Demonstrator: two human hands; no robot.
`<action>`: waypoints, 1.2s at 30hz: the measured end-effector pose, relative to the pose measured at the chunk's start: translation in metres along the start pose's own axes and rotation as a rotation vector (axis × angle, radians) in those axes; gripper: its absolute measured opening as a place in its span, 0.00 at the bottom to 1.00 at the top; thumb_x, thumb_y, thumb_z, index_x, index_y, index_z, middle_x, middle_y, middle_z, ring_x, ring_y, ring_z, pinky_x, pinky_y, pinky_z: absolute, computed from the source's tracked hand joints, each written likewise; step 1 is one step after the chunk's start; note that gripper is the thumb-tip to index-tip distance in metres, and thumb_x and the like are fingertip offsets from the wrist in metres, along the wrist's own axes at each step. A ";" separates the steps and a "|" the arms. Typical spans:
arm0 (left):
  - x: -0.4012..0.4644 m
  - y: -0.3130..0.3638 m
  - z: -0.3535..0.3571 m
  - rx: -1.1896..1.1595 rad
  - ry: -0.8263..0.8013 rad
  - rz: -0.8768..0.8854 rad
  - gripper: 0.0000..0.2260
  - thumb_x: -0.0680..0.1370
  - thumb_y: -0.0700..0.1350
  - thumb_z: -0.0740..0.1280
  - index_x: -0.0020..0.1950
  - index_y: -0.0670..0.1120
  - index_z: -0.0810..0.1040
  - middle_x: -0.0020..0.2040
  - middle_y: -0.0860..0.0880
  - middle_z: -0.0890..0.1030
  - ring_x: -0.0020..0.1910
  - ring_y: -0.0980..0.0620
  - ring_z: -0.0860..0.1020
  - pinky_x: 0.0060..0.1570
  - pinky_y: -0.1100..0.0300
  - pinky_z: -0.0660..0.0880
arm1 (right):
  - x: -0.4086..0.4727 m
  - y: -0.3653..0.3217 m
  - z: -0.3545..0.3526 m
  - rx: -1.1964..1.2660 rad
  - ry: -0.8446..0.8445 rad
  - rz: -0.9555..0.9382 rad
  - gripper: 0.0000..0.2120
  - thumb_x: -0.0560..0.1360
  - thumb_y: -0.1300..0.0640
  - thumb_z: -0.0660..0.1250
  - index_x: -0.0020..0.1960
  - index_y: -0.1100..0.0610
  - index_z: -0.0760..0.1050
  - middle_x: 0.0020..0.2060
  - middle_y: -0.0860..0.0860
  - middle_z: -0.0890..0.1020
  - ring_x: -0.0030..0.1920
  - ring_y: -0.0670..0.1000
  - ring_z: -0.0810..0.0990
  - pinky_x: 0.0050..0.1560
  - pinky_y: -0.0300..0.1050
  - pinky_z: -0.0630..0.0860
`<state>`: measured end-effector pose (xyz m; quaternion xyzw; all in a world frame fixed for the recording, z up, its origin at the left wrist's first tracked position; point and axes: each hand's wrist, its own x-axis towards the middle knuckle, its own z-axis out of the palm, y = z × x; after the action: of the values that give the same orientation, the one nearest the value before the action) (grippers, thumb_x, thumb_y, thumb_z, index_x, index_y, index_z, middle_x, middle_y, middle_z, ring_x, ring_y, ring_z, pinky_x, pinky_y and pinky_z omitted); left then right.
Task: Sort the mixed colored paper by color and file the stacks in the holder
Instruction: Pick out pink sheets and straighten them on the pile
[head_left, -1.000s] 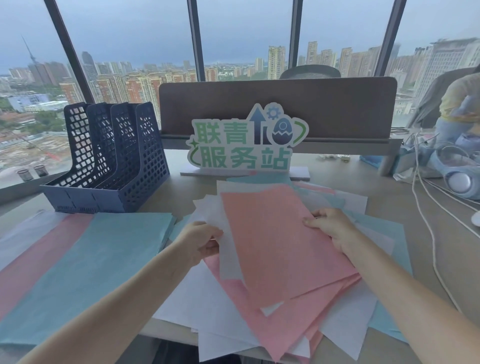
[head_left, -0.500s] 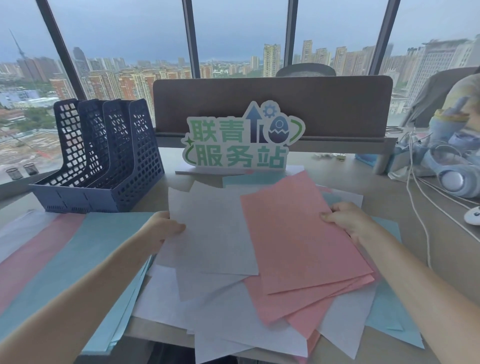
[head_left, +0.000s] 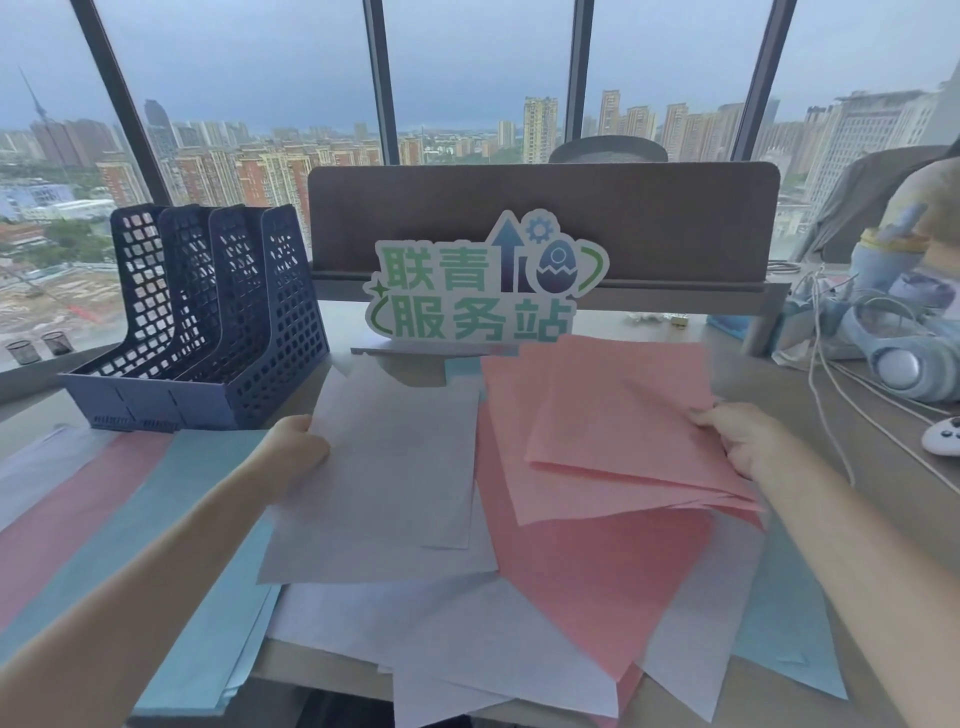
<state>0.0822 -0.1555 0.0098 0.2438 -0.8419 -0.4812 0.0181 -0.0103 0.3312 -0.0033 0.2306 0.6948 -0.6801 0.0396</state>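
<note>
Two hands work a loose heap of thin, matte paper: the left hand (head_left: 296, 447) grips the left edge of lifted white sheets (head_left: 384, 467), fingers curled under, while the right hand (head_left: 748, 441) pinches the right edge of raised pink sheets (head_left: 618, 431). More white, pink and blue paper lies fanned beneath on the desk (head_left: 779, 395). At near left lie sorted strips, blue stack (head_left: 156, 530) beside pink stack (head_left: 62, 514). Far left stands the navy lattice-walled plastic holder (head_left: 218, 322).
</note>
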 end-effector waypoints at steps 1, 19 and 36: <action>0.000 0.000 0.001 0.011 0.011 0.006 0.12 0.72 0.31 0.61 0.51 0.39 0.81 0.49 0.35 0.83 0.45 0.37 0.83 0.46 0.40 0.81 | -0.003 0.001 0.001 -0.011 -0.016 -0.007 0.07 0.78 0.66 0.67 0.52 0.57 0.78 0.26 0.53 0.83 0.22 0.50 0.80 0.21 0.46 0.78; 0.003 -0.014 0.023 0.300 -0.026 0.129 0.24 0.71 0.39 0.76 0.65 0.49 0.75 0.62 0.44 0.73 0.50 0.46 0.75 0.39 0.59 0.72 | -0.040 0.014 0.065 -1.335 -0.196 -0.435 0.34 0.61 0.42 0.70 0.65 0.49 0.71 0.55 0.51 0.82 0.51 0.55 0.79 0.47 0.46 0.77; 0.009 -0.019 0.022 0.326 -0.019 0.180 0.17 0.70 0.39 0.76 0.56 0.49 0.80 0.59 0.44 0.75 0.46 0.47 0.77 0.36 0.61 0.73 | -0.048 -0.042 0.040 -0.578 -0.200 -0.229 0.12 0.74 0.64 0.75 0.54 0.55 0.77 0.47 0.54 0.82 0.49 0.58 0.82 0.50 0.53 0.80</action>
<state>0.0757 -0.1499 -0.0196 0.1624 -0.9273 -0.3369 0.0134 0.0069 0.2814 0.0506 0.0622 0.8732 -0.4740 0.0950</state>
